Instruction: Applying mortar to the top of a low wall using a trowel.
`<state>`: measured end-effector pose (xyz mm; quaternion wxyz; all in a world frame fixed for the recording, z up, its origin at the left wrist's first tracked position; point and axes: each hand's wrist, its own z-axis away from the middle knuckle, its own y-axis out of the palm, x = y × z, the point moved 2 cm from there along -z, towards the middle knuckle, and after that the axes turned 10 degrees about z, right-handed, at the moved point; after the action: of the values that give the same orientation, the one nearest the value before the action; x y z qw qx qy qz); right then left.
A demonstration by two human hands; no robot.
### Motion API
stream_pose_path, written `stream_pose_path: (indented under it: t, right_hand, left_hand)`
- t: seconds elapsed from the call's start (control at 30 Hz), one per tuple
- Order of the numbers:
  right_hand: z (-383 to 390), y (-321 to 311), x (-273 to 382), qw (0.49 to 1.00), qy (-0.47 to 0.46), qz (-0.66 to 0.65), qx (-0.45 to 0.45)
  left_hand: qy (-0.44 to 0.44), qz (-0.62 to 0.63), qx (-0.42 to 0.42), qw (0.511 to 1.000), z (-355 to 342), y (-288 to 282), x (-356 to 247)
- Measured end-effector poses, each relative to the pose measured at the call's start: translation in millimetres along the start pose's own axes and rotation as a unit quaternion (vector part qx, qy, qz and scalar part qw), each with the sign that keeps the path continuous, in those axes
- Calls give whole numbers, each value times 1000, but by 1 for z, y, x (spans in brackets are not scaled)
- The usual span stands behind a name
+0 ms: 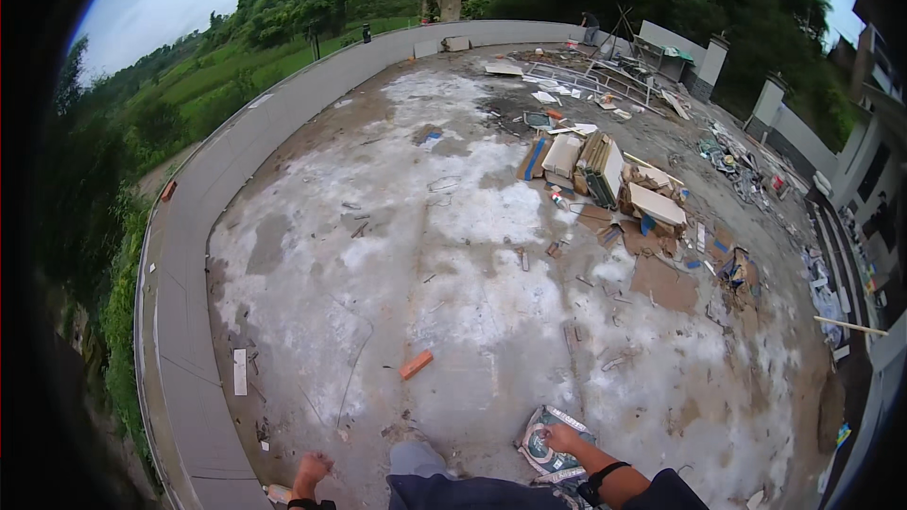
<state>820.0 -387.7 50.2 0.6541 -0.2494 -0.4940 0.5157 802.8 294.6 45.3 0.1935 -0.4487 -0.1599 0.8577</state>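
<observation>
The bare left hand (314, 467) hangs out to the person's left, its short visible wrist rising upright from a dark band. The bare right hand (564, 438) reaches forward and inward at the end of a slanting bare forearm (609, 472), banded black below a dark sleeve (669, 493). Both hands look small here, so how far their fingers close cannot be made out.

Open concrete (472, 297) spreads ahead, and the left hand (313, 467) has a lane forward between the low wall (178, 321) and the orange brick (416, 365), a pale strip (240, 372) lying wallside! Straight across, a knee (416, 458) stands between the hands; the printed bag (537, 453) crowds the right hand (561, 438), and beyond, stacked panels (602, 168) block the far right.
</observation>
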Motion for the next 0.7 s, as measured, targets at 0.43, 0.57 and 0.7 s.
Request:
stream_pose_path:
  t: [0.43,0.57,0.7]
  right_hand:
    - [-116,-41,-1,959,266,-92,16]
    - [-206,-54,-10,948,261,-178,26]
    - [-313,-79,-30,920,277,-277,11]
  left_hand:
    - [249,-497,322,767,-357,-9,-136]
    - [-76,20,130,988,-468,-10,-221]
    - [-28,-42,137,989,-540,14,-352]
